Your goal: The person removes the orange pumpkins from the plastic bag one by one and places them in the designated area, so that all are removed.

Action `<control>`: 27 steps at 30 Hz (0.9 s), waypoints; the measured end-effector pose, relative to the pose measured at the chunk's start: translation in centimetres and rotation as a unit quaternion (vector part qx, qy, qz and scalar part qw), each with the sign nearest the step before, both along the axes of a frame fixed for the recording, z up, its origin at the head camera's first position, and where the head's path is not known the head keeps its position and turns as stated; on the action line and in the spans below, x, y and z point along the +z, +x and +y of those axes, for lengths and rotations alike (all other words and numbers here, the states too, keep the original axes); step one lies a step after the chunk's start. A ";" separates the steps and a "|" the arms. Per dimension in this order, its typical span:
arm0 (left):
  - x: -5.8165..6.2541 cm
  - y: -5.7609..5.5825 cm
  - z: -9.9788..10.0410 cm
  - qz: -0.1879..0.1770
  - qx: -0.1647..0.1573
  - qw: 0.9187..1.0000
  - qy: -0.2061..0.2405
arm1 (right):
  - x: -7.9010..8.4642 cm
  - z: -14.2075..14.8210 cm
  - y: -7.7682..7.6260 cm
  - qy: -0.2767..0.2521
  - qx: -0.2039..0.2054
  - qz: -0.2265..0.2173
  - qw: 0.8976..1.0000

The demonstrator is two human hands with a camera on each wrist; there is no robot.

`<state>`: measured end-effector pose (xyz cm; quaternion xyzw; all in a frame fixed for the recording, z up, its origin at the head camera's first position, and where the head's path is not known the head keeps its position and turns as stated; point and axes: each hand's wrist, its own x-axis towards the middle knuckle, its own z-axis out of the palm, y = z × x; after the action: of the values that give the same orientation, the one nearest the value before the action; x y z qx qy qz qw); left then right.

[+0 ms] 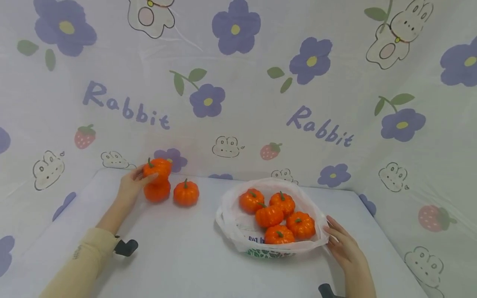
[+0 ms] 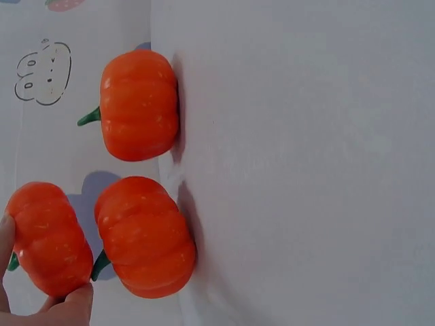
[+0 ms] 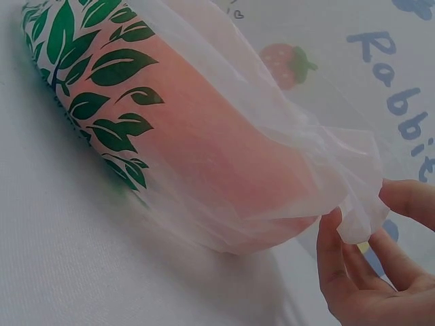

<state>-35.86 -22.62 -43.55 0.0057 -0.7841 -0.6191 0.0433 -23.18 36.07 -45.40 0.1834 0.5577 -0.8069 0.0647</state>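
At the left, my left hand point(image 1: 130, 186) grips a small orange pumpkin point(image 1: 161, 167) with a green stem, fingers and thumb on its sides. Directly below it a second pumpkin point(image 1: 157, 193) stands on the table; the left wrist view shows a narrow gap between the held pumpkin point(image 2: 49, 238) and the lower pumpkin point(image 2: 146, 238). Just right of these stands a third pumpkin point(image 1: 186, 193). My right hand point(image 1: 346, 248) pinches the right rim of a white plastic bag point(image 1: 232, 238), which lies wide open. Several pumpkins point(image 1: 269, 216) sit inside it. Green leaves are printed on the bag point(image 3: 224, 156).
The white table point(image 1: 179, 256) meets a patterned cloth backdrop point(image 1: 246, 120) with rabbits, flowers and strawberries close behind the pumpkins and the bag. A loop-like bag handle point(image 1: 220, 217) hangs at the bag's left side.
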 end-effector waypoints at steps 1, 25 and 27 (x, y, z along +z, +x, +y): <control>0.1 0.1 -0.2 0.001 0.009 1.000 0.006 | 0.0 0.0 0.0 0.000 0.001 0.001 1.000; -2.2 0.4 -4.2 -0.056 0.105 0.993 -0.012 | -0.1 -0.2 0.0 -0.002 -0.006 0.000 1.000; -2.5 0.4 -4.4 -0.060 0.107 0.992 -0.016 | -0.1 -0.2 0.0 0.001 -0.003 0.003 1.000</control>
<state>-35.49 -27.05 -46.03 0.1260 -0.7899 -0.5969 0.0617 -23.19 35.91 -45.51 0.1827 0.5582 -0.8070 0.0604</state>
